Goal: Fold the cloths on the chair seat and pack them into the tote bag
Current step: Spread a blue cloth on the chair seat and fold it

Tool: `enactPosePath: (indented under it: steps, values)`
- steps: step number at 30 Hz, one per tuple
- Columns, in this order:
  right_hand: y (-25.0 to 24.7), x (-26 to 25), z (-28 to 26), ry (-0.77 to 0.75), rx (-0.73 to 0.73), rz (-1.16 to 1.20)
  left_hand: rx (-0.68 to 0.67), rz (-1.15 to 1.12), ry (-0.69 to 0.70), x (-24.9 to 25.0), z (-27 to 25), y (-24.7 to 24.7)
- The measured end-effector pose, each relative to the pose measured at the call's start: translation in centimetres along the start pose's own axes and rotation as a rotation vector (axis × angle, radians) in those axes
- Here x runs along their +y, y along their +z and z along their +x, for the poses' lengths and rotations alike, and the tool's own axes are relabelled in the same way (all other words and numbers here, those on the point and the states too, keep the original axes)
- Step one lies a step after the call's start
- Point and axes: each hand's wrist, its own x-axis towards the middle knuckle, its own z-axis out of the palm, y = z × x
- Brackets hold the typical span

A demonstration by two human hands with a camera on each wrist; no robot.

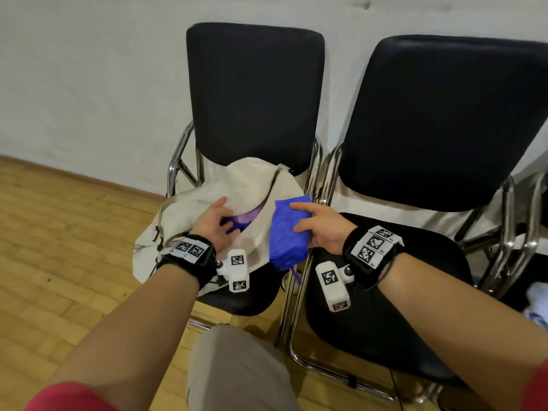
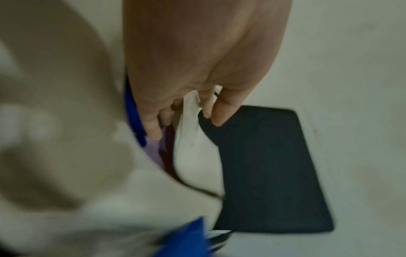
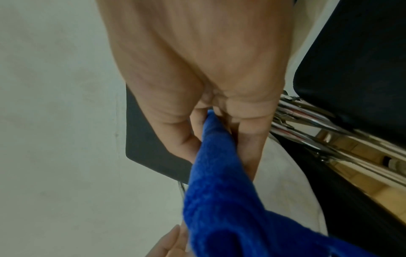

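Two black padded chairs with chrome tube frames stand side by side on a wood-strip floor (image 1: 59, 247), backs to a pale wall. The left chair (image 1: 255, 93) carries a cream tote bag (image 1: 204, 188), which lies slumped on the seat and covers most of it, spilling over the seat's left edge; only the front of that seat shows bare. The bag's mouth gapes, with purple and blue cloth showing inside. The right chair (image 1: 444, 120) has its seat (image 1: 385, 321) bare in view. At the far right edge, pale fabric (image 1: 536, 304) lies low beside the chairs; what it rests on cannot be told.
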Motion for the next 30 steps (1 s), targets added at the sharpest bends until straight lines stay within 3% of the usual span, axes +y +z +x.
enactPosePath:
  steps: [7,14,19,23,30]
  values:
    - [2.2,-0.7,3.2,0.047,-0.079,0.039,-0.156,-0.447,0.184,7.5,1.1,0.5]
    - [7.3,-0.5,6.9,0.122,-0.117,0.046,-0.269,-0.568,0.195,9.1,1.6,-1.0]
    - [9.9,-2.4,10.0,0.206,-0.002,0.13,-0.336,-0.575,0.182,9.4,1.7,-1.6]
    - [10.3,-3.8,14.4,-0.017,0.187,0.413,-0.377,-0.593,0.176,9.5,1.7,-1.8]
    - [10.2,2.8,17.5,0.015,0.513,0.167,-0.418,-0.535,0.171,9.0,1.8,-2.6]
